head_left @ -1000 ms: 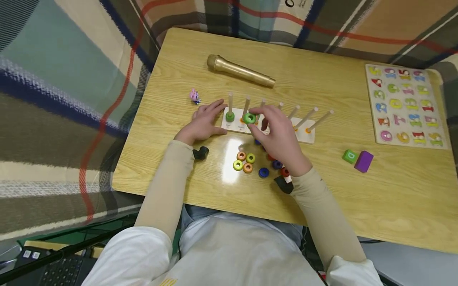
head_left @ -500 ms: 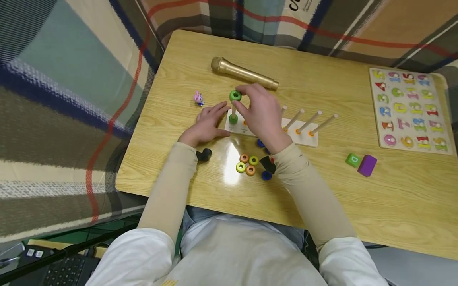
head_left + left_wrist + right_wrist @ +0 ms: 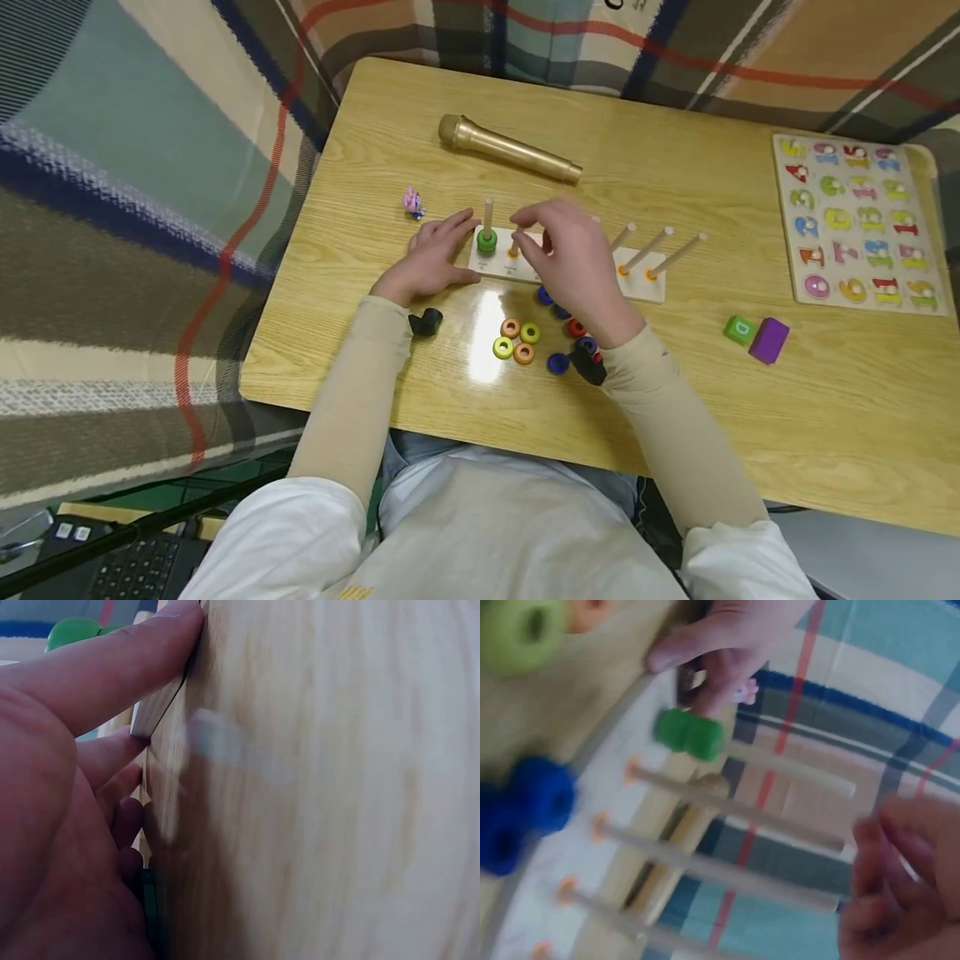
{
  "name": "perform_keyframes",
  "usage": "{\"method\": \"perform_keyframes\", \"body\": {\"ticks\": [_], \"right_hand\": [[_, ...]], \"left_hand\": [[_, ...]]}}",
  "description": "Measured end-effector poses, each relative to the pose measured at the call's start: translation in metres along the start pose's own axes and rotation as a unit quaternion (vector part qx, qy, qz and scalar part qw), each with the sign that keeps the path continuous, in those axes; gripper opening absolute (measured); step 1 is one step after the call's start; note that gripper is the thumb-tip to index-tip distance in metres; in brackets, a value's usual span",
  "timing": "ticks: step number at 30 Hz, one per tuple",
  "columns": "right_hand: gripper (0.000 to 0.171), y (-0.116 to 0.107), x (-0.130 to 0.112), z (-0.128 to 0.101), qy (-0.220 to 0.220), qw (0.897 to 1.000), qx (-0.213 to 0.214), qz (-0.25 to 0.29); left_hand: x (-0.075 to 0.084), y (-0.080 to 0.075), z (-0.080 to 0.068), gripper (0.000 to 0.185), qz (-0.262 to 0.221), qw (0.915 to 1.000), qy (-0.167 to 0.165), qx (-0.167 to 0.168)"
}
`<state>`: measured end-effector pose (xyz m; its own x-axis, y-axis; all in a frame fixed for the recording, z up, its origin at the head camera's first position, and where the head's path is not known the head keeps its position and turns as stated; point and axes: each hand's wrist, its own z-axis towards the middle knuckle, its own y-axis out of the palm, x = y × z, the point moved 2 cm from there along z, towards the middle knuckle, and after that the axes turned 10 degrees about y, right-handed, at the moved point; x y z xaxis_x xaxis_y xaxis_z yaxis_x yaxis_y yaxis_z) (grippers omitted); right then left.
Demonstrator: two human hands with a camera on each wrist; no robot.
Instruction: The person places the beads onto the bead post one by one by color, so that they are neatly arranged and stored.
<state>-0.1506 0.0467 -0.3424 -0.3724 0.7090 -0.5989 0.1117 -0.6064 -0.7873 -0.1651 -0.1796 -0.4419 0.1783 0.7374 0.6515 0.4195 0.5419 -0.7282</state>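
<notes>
Green rings stacked on end peg — left hand spread, touching board; right hand loosely curled, empty.

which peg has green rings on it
The end peg beside the left hand: it holds two stacked green rings, while the other visible pegs have none.

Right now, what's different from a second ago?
The right hand moved left, let go of the small round green ring onto the leftmost wooden peg, atop another, then drew back right. The left hand stayed at the white rectangular pegboard; the gold microphone stayed put.
</notes>
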Motion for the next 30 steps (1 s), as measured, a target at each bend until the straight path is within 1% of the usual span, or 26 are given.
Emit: {"method": "perform_keyframes", "body": {"ticks": [2,3,5,7,8,10,12,16,18,20,21,23,25,26,28,30], "right_hand": [[0.021,0.004,0.011,-0.011,-0.002,0.998,-0.064,-0.025],[0.022,0.007,0.016,-0.017,-0.001,0.994,-0.104,-0.040],[0.026,0.015,0.027,-0.029,0.004,0.980,-0.186,-0.073],[0.031,0.025,0.036,-0.038,0.002,0.965,-0.246,-0.093],[0.033,0.029,0.039,-0.042,0.005,0.959,-0.267,-0.097],[0.037,0.036,0.042,-0.047,0.008,0.952,-0.289,-0.101],[0.036,0.042,0.044,-0.050,0.014,0.952,-0.289,-0.102],[0.028,0.046,0.048,-0.053,0.031,0.957,-0.268,-0.105],[0.027,0.044,0.050,-0.053,0.037,0.964,-0.248,-0.093],[0.029,0.036,0.051,-0.051,0.038,0.974,-0.213,-0.063],[0.030,0.031,0.051,-0.049,0.037,0.980,-0.189,-0.045],[0.033,0.020,0.049,-0.043,0.027,0.991,-0.127,-0.005],[0.033,0.008,0.045,-0.036,0.013,0.998,-0.059,0.036],[0.033,0.004,0.042,-0.031,0.009,0.998,-0.026,0.051],[0.033,-0.004,0.037,-0.021,0.010,0.997,0.033,0.074],[0.034,-0.009,0.031,-0.011,0.017,0.993,0.072,0.090]], "left_hand": [[0.000,-0.001,0.000,0.093,0.001,1.0000,0.001,-0.002],[0.000,-0.002,0.000,0.093,0.003,1.0000,0.001,-0.003],[-0.001,-0.003,0.000,0.093,0.005,1.0000,0.000,-0.003],[-0.002,-0.005,0.000,0.093,0.006,1.0000,0.000,0.000],[-0.002,-0.005,0.000,0.092,0.007,1.0000,0.000,0.002],[-0.003,-0.006,0.001,0.092,0.005,1.0000,0.000,0.006],[-0.005,-0.005,0.001,0.093,0.001,1.0000,0.000,0.008],[-0.006,-0.002,0.002,0.093,-0.005,1.0000,-0.001,0.008],[-0.006,0.000,0.003,0.093,-0.003,1.0000,0.001,0.007],[-0.006,0.000,0.004,0.092,-0.001,1.0000,0.004,0.006],[-0.006,0.001,0.004,0.092,0.000,1.0000,0.005,0.005],[-0.006,0.001,0.005,0.092,0.002,1.0000,0.007,0.004],[-0.005,0.002,0.006,0.092,0.001,1.0000,0.006,0.004],[-0.005,0.002,0.006,0.093,0.001,1.0000,0.005,0.004],[-0.004,0.003,0.006,0.093,0.000,1.0000,0.006,0.004],[-0.004,0.004,0.006,0.093,-0.002,1.0000,0.006,0.003]]}}
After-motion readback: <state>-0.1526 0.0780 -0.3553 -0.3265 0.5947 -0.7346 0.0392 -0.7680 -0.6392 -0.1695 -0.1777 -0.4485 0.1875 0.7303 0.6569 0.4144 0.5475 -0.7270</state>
